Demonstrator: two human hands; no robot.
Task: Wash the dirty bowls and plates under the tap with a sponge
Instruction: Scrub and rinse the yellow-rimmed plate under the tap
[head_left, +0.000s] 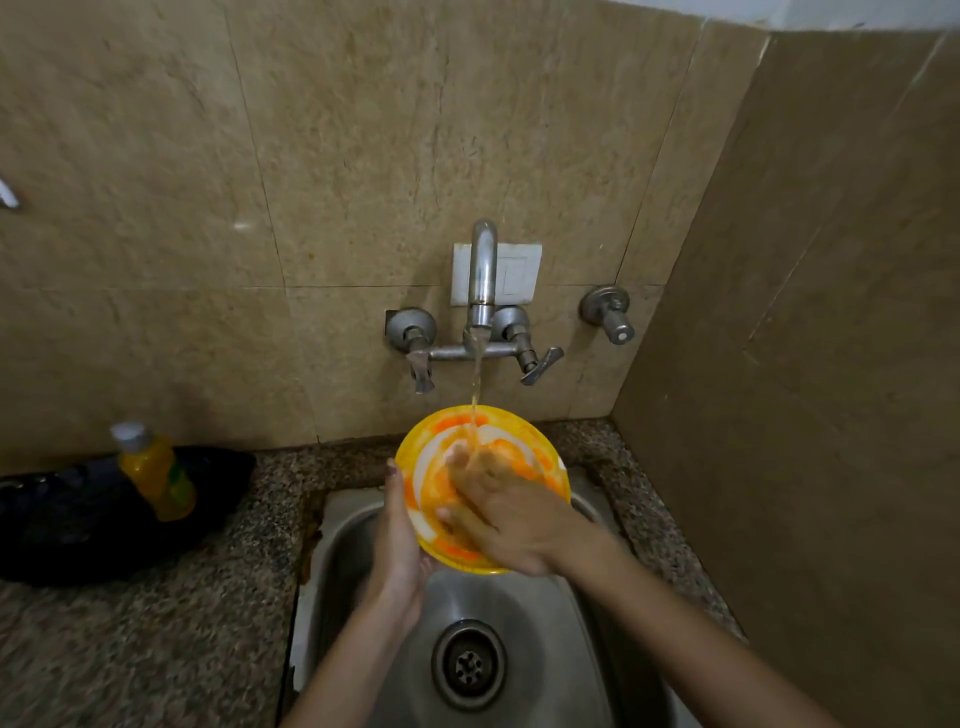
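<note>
A yellow bowl (511, 431) with orange and white patches is held tilted over the steel sink (550, 613), under the tap (482, 275). A stream of water falls from the spout onto the bowl's inside. My left hand (397, 545) grips the bowl's left rim, thumb up along the edge. My right hand (498, 512) lies inside the bowl with fingers spread flat against its surface, under the water. No sponge shows in this view.
A yellow liquid bottle (156, 470) with a grey cap stands on the speckled granite counter (156, 634) at the left, in front of a black pan (67, 525). Tiled walls close in behind and on the right. The sink drain (469, 665) lies open below.
</note>
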